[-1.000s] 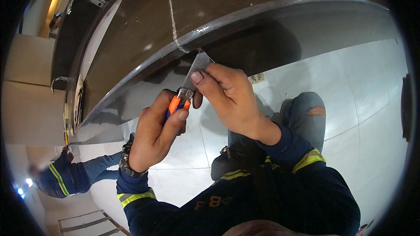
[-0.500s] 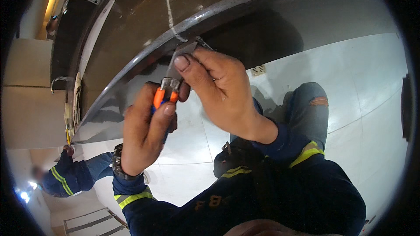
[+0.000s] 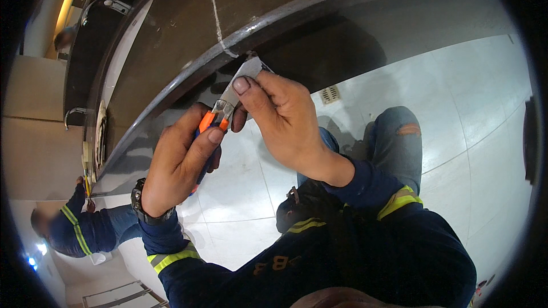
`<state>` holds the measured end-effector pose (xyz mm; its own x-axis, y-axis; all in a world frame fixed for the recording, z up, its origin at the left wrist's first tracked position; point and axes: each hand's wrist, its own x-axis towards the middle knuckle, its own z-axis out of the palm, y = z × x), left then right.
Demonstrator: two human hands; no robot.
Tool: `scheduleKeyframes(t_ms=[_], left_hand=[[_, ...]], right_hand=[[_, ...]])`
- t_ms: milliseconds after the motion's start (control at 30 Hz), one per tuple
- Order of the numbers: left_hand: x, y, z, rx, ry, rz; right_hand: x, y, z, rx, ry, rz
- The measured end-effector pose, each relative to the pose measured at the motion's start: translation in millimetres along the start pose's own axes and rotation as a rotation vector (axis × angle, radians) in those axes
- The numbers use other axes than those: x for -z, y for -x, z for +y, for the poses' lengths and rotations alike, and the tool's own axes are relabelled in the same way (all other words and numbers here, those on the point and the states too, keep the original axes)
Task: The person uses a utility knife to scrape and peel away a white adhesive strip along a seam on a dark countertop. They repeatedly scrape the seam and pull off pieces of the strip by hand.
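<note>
Far left, a co-worker in a striped dark top has their hands around a yellow stick by the counter's left end. Next along, the wearer's left hand — wristwatch on that arm — is wrapped around the orange-and-blue handle of a putty knife. The knife slants up and right, tip just under the rounded front edge of the dark counter, a little right of where a pale line runs over that edge. Can't tell if the tip actually touches. Right hand has the blade pinched, thumb on its near face, fingers tucked behind. Past it there's a floor drain beyond the counter's lower edge.

My guess is the step is working the blade at that spot beside the line, and the next move calls for a steady two-handed hold and light pressure.

Versus half a second ago: same two-handed hold, but the blade's face looks paler and the handle end pokes out below the left fist. The co-worker's hand has come up higher by the counter too.
</note>
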<state>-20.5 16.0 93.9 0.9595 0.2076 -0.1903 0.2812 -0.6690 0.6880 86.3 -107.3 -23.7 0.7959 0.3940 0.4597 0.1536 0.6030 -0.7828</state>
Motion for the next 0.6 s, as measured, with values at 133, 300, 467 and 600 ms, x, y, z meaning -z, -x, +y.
scheduleKeyframes(t_ms=[133,300,467,600], left_hand=[[0,3,4,0.009,-0.022,0.008],[-8,5,-3,-0.03,0.037,0.078],[-34,9,-12,-0.054,0.13,0.146],[-25,13,-4,-0.24,-0.128,0.12]], right_hand=[[-4,1,-4,0.01,0.003,0.037],[-3,1,1,0.03,-0.03,0.011],[4,2,-9,0.023,0.02,-0.007],[16,2,-13,0.051,0.033,-0.097]])
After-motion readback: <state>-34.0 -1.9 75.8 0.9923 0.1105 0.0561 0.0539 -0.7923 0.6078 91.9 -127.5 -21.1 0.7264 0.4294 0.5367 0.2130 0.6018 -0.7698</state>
